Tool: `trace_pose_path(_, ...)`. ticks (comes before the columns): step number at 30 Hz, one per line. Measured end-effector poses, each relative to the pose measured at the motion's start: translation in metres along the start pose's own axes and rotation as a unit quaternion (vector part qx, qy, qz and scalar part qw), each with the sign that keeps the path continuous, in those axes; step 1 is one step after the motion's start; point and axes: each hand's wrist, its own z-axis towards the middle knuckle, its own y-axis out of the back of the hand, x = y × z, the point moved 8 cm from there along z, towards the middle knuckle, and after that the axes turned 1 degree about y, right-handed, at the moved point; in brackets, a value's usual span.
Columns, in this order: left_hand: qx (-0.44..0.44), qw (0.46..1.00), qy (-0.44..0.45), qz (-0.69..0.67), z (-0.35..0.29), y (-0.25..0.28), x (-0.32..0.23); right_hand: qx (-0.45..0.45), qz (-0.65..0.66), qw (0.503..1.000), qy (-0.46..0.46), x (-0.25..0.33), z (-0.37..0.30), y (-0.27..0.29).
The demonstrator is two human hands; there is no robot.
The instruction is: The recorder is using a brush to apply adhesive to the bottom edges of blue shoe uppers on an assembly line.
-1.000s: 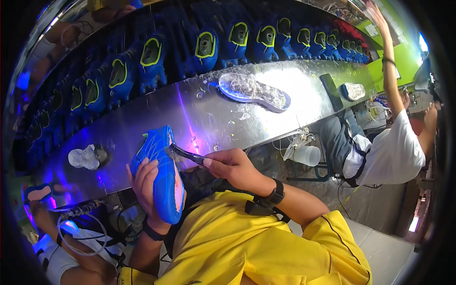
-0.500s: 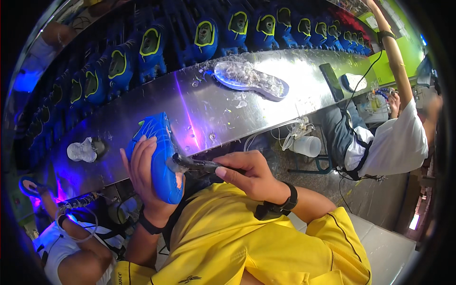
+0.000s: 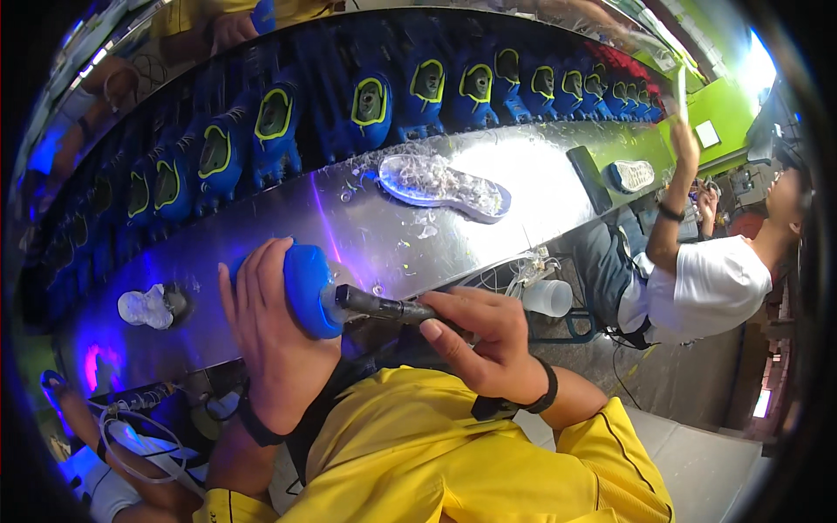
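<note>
My left hand (image 3: 277,344) is wrapped around a blue shoe upper (image 3: 308,283), which appears foreshortened with one end toward me. Between the thumb and fingers of my right hand (image 3: 493,344) is a black-handled brush (image 3: 384,307). The brush's pale tip touches the right side of the upper, near its lower edge. My palm and fingers hide the upper's left side. Beyond both hands, a whitish shoe sole (image 3: 445,187) lies on the metal bench (image 3: 392,240), coated with stringy pale residue.
Blue shoe uppers with yellow-green collars (image 3: 370,103) stand in a long row behind the bench. A crumpled white object (image 3: 146,307) lies at left. At right are a dark slab (image 3: 589,179), another sole (image 3: 632,175), a white cup (image 3: 548,298) and a co-worker (image 3: 711,292).
My left hand has turned the shoe upper so it looks shorter, and the brush has moved along its edge. The co-worker at right has shifted, with the raised arm now lower.
</note>
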Motion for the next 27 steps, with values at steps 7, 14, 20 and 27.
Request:
trace_pose_path(7, 0.075, 0.996, 0.023, -0.046, 0.03, 0.003, 0.017, -0.006, -0.057, 0.991, 0.123, 0.004, 0.045, 0.01)
trace_pose_path(14, 0.112, 0.987, 0.028, -0.114, 0.05, 0.002, 0.044, 0.032, 0.078, 0.993, 0.078, -0.038, 0.071, -0.029)
trace_pose_path(20, 0.181, 0.977, 0.034, -0.112, 0.071, 0.0, 0.056, -0.008, 0.136, 0.988, 0.074, -0.063, 0.074, -0.055)
trace_pose_path(27, 0.239, 0.952, 0.087, -0.168, 0.076, -0.01, 0.079, -0.07, 0.112, 0.989, 0.061, -0.085, 0.049, -0.069)
